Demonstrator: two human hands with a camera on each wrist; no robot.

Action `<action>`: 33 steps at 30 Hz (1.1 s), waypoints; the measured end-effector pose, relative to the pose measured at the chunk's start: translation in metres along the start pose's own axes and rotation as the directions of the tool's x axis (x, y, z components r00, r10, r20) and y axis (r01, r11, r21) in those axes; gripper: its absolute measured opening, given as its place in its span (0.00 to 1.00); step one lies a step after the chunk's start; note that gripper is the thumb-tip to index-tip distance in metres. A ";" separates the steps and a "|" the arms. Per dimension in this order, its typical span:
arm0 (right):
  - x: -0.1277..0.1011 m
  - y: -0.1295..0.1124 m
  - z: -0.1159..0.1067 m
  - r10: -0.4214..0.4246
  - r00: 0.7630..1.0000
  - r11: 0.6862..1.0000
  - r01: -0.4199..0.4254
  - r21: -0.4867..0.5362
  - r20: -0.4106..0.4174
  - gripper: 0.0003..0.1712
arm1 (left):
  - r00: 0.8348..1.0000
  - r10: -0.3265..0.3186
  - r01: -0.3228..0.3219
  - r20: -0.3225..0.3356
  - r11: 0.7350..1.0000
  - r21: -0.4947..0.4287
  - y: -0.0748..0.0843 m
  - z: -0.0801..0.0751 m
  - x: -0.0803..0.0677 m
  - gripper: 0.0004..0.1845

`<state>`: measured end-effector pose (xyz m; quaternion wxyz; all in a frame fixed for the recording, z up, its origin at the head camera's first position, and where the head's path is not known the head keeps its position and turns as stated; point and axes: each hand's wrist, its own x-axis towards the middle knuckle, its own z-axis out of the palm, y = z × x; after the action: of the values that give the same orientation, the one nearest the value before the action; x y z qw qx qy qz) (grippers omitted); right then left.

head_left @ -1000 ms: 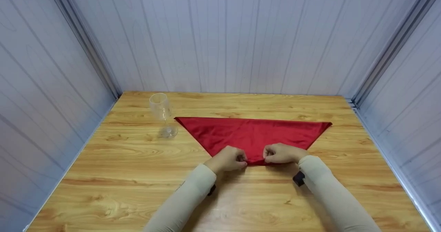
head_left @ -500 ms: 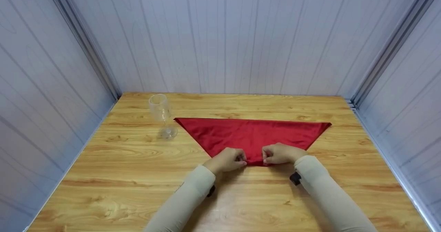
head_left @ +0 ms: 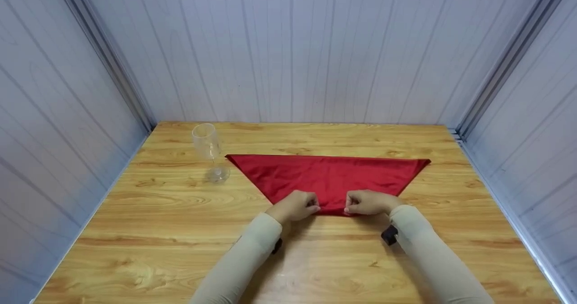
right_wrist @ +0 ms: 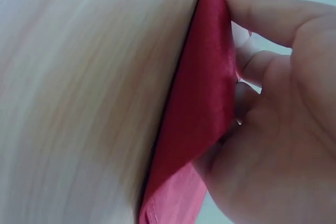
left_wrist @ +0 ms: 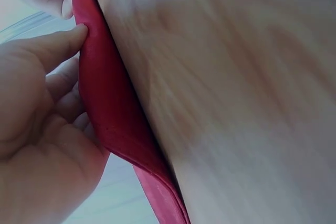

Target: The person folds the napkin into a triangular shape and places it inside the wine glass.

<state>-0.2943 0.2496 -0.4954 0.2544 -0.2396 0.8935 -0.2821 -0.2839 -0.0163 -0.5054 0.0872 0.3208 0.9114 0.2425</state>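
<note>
A red satin-like cloth [head_left: 315,173] lies on the wooden table, its long straight edge at the back and its sides narrowing toward the front. At the short front edge my left hand [head_left: 296,205] pinches the cloth between thumb and curled fingers. My right hand [head_left: 370,202] pinches the same edge a little way to the right. In the left wrist view the left thumb presses on the rolled front fold [left_wrist: 113,93] of the cloth. The right wrist view shows the right thumb on that fold [right_wrist: 202,82], with the other fingers partly hidden behind it.
A clear stemmed wine glass [head_left: 207,146] stands upright at the left, close to the cloth's back left corner. Pale panelled walls [head_left: 288,51] border the wooden table [head_left: 148,232] at the back and both sides.
Both hands keep their pinch on the front edge, and the cloth keeps nearly the same shape. The gap between the hands is slightly wider. The whole view has shifted a little.
</note>
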 end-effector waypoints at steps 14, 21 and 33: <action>0.001 0.002 0.000 -0.016 1.000 0.999 0.016 0.029 -0.003 0.05 | 0.993 -0.082 0.085 0.081 0.995 -0.041 -0.003 -0.007 0.012 0.05; -0.001 0.001 0.001 -0.027 0.998 0.999 0.028 0.024 -0.049 0.06 | 0.996 -0.062 0.066 0.062 0.996 -0.057 -0.002 -0.011 0.010 0.04; -0.003 -0.016 0.008 -0.242 0.947 0.935 0.169 -0.312 -0.213 0.06 | 0.997 0.023 -0.017 -0.079 0.998 0.067 0.007 -0.008 0.004 0.04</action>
<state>-0.2826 0.2366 -0.4896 0.0718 -0.3300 0.9195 -0.2009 -0.2860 -0.0120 -0.4949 0.0377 0.3227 0.9185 0.2254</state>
